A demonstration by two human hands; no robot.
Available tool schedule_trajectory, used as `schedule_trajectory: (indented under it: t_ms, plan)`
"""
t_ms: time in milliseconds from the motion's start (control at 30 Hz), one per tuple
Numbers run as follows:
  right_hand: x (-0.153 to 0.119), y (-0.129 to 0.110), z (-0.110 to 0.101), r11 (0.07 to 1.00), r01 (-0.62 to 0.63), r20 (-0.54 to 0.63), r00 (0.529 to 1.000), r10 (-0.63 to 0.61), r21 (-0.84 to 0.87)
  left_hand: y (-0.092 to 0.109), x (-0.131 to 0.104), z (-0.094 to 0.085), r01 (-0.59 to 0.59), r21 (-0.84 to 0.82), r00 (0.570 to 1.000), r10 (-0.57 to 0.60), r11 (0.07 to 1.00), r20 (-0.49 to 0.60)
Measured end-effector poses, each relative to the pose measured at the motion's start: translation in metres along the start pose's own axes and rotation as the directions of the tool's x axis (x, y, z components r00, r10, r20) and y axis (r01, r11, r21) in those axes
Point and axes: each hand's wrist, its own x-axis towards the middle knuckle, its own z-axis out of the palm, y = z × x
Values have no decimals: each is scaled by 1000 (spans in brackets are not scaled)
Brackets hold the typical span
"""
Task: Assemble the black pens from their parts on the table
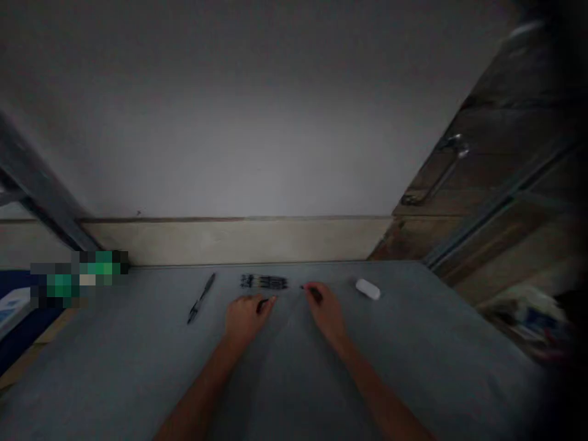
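While both bare hands were at work above the table, a flat grey surface point(138, 361), the following was recorded, near to far.

Hands, two. Left hand point(242, 316): thumb and fingers nearly closed on one short black piece point(261, 304), its full form hidden. Right hand point(329, 313): fingertips pinched together on one slim black item point(316, 294), its dark tip pointing left; whether a whole pen or a part could not be told.

Single pen, one: black with a clear-looking section point(201, 299), lying slantwise toward the table's far left corner, touching neither hand.

White oblong block with rounded ends point(368, 290), one: right of the right hand, toward the far right corner, apart from it.

Row of black and clear pens point(264, 282), one group: side by side just beyond the left hand, near the middle of the far edge; apparently about four, too blurred for a sure count.

Progress, as judged: partway. The row appeared set in order; the single pen lay outside it, and the two held items had not been put down.

Beyond the far edge: white wall point(257, 141), one.
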Motion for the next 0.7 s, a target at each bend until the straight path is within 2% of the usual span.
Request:
schedule_trajectory:
  t_ms: [367,567,700]
  plan:
    - [-5,-3,5,995,77,20,997,-76,-56,-1,-1,0,-18,-30,999,17,999,-44]
    - [-4,-4,6,993,113,15,993,-113,-20,0,-1,0,-29,-9,998,28,1000,-60]
    - [-5,-12,4,990,137,3,991,-137,25,-3,-2,3,-66,18,991,68,998,-114]
